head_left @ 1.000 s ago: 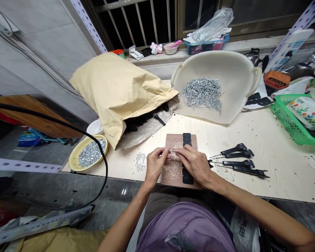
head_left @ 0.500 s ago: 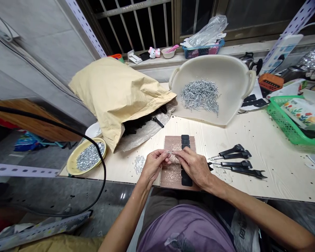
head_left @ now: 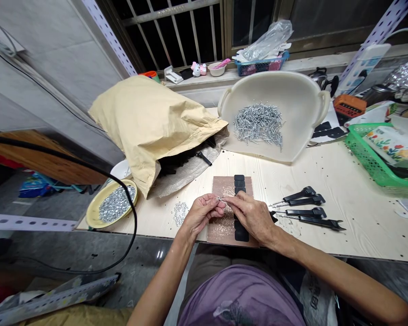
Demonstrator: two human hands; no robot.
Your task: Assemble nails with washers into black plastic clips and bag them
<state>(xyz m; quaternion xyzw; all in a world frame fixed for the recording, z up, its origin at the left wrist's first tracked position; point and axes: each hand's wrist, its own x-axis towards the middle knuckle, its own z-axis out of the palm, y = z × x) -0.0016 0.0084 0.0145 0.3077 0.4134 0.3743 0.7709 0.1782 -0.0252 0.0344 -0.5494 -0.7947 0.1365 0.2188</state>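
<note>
My left hand (head_left: 206, 213) is closed in a pinch at a small shiny metal piece; its exact kind is too small to make out. Fingertips of my right hand (head_left: 253, 216) meet it there, pinching a thin metal screw (head_left: 221, 199). Both hands are above a brown board (head_left: 221, 232) with pale specks and a column of black pads (head_left: 241, 232). To the left of my left hand lie small clear or silvery bits (head_left: 180, 213). Right of my right hand are several black plastic pieces (head_left: 306, 212) with thin metal shafts, one with a forked end.
A white tray (head_left: 292, 151) at the back holds a heap of screws. A yellow bowl (head_left: 92, 215) contains small metal parts. The large paper sack (head_left: 146, 113) opens toward me, with black pieces inside. A green basket (head_left: 363, 154) stands right. A black cable (head_left: 135, 226) loops past the table's left edge.
My hands stay at almost the same spot, still pinching together. The left fingers have shifted slightly around the small metal piece, and less of the screw's shaft shows.
</note>
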